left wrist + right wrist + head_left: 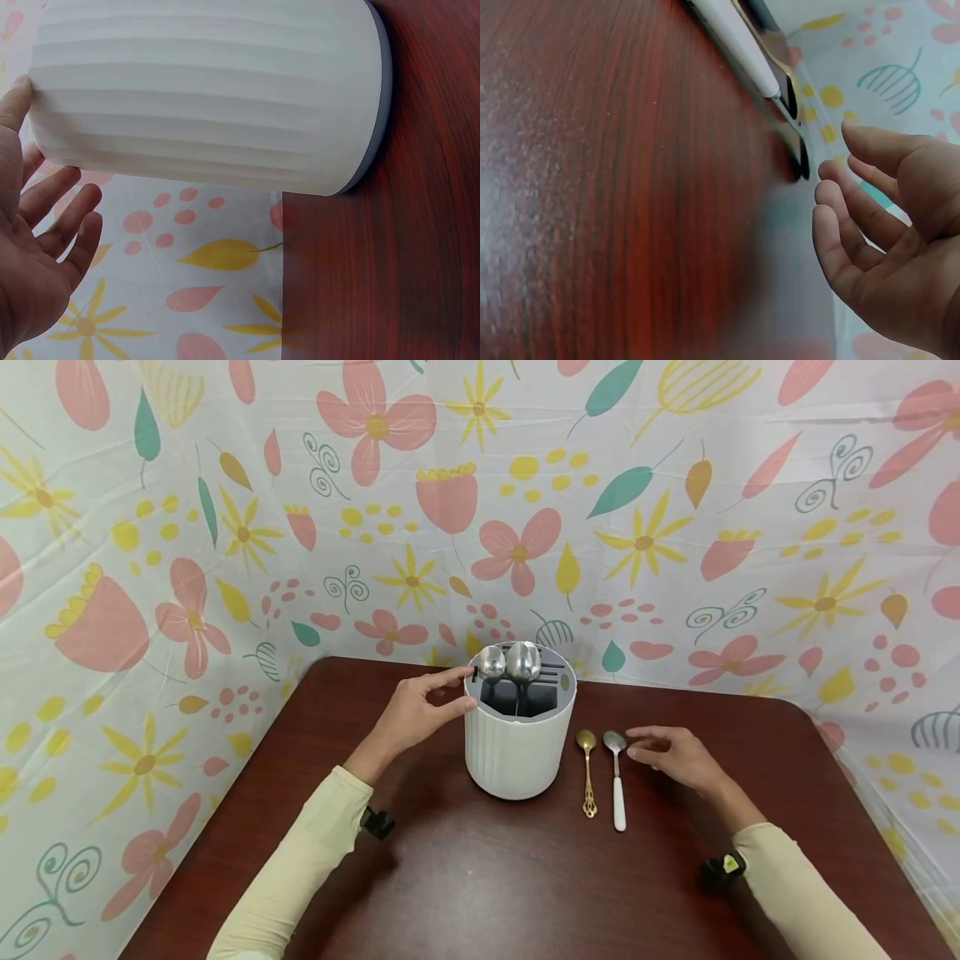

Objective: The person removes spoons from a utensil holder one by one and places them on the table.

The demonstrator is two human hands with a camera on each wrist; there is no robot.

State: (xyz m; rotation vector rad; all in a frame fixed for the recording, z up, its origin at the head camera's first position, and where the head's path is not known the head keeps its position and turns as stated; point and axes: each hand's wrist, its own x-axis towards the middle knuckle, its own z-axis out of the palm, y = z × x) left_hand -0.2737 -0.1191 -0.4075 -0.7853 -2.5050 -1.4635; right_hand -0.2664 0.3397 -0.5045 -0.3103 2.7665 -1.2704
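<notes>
A white ribbed utensil holder [514, 752] with a grey slotted top stands upright on the table. Two metal spoons [522, 663] stand in it, bowls up. My left hand [414, 713] touches its left rim with thumb and fingertips; the left wrist view shows those fingers along the ribbed wall [202, 97]. Right of the holder lie a gold spoon [587, 772] with an ornate handle and a spoon with a white handle [618, 785]. Close beside the bowl of the white-handled spoon is my right hand [678, 758], fingers loosely bent, holding nothing in the right wrist view.
The dark red-brown wooden table [480, 877] has rounded back corners. A floral cloth [645, 610] hangs behind it and along the left side, close behind the holder.
</notes>
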